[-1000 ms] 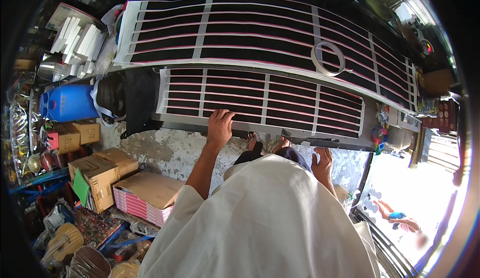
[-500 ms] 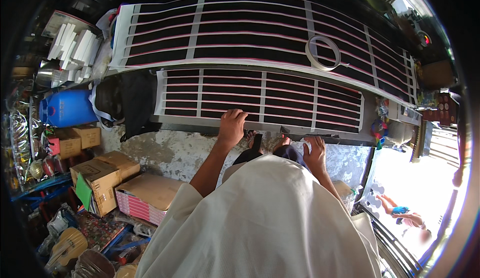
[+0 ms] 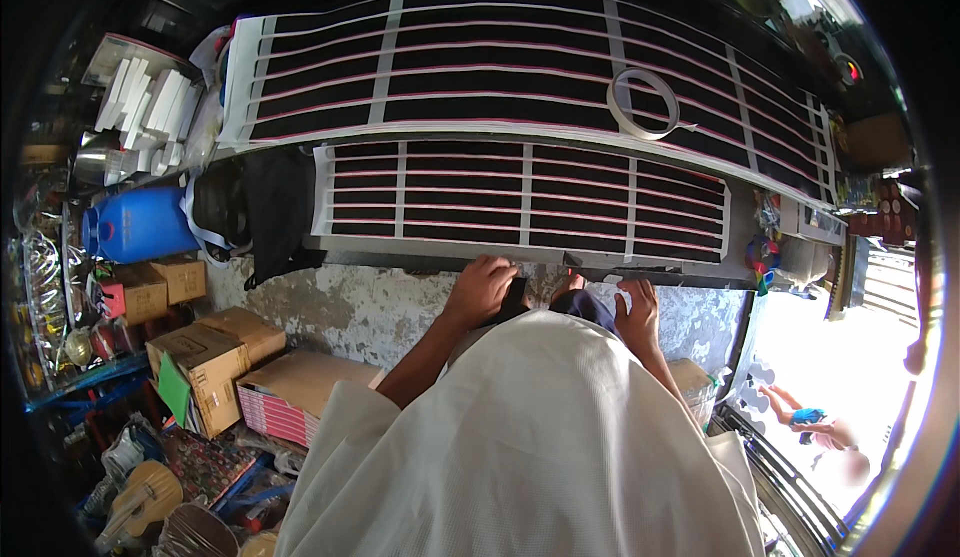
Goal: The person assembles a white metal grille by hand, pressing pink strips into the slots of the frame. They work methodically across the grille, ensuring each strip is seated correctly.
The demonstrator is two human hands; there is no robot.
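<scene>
My left hand point(image 3: 484, 289) hovers just below the near edge of the lower bench, its fingers loosely bent and slightly apart. Farther right, my right hand point(image 3: 638, 309) is beside that same edge with the thumb away from the fingers; neither hand shows anything held. On the lower bench lies a long black sheet point(image 3: 460, 195) crossed by white-and-red lines and pale bands. A larger sheet of the same pattern point(image 3: 480, 77) covers the higher surface behind it. On this one rests a roll of pale tape point(image 3: 618, 107), its loose end pointing right.
At left stand a blue plastic drum point(image 3: 148, 222), a black bag point(image 3: 275, 212) and cardboard boxes point(image 3: 215, 367). White blocks point(image 3: 150, 102) are stacked at the far left. A small guitar point(image 3: 140, 502) lies among wrapped goods. Another person point(image 3: 810, 417) is outside in the bright area at right.
My left hand has come off the lower sheet's near edge and moved toward me and slightly right. My right hand has shifted slightly nearer. The sheets and tape roll stay put.
</scene>
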